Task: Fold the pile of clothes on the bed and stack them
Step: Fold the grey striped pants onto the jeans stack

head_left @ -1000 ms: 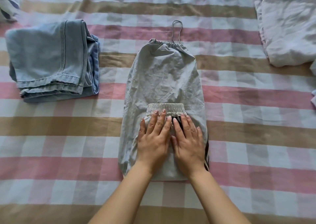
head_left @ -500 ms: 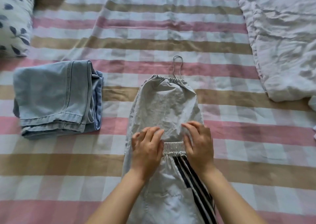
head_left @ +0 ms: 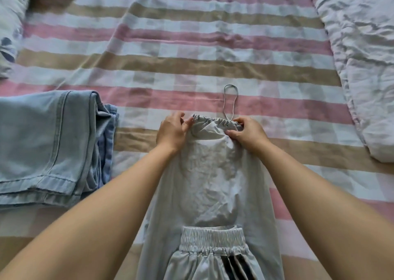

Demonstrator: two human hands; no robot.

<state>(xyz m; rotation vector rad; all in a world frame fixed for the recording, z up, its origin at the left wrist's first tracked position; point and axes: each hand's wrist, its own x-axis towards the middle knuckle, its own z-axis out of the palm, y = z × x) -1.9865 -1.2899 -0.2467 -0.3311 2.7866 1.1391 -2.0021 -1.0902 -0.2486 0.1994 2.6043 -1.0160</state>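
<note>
Two bare hands reach to the far end of a pair of pale grey trousers (head_left: 213,173) that lie lengthwise in the middle of the bed (head_left: 191,66), running straight away from the person. The left hand (head_left: 171,131) pinches the left end of the gathered hem (head_left: 213,122) between its thumb and curled fingers. The right hand (head_left: 248,133) grips the right end of the same hem, its fingers curled over the edge and its thumb pressing into the cloth just below. Between the two hands the hem is bunched and slightly raised, and the cloth under it dips into a shallow fold. A thin grey cord loop (head_left: 231,85) comes out of the hem beside the right hand and lies flat on the sheet, pointing away from the person.

Nearer the person, the ribbed elastic waistband (head_left: 211,238) lies on top of the trousers, folded over onto them, and black side stripes (head_left: 236,267) show just below it at the lower edge of the view. Both forearms stretch out along either side of the garment.

Left of the trousers, apart from them, a folded pair of light blue jeans (head_left: 47,147) lies in a thick flat stack. The sheet is checked in pink, tan and white bands. A crumpled white quilt (head_left: 362,66) lies along the right side, and a pillow (head_left: 9,19) with a blue leaf print sits at the far left corner.
</note>
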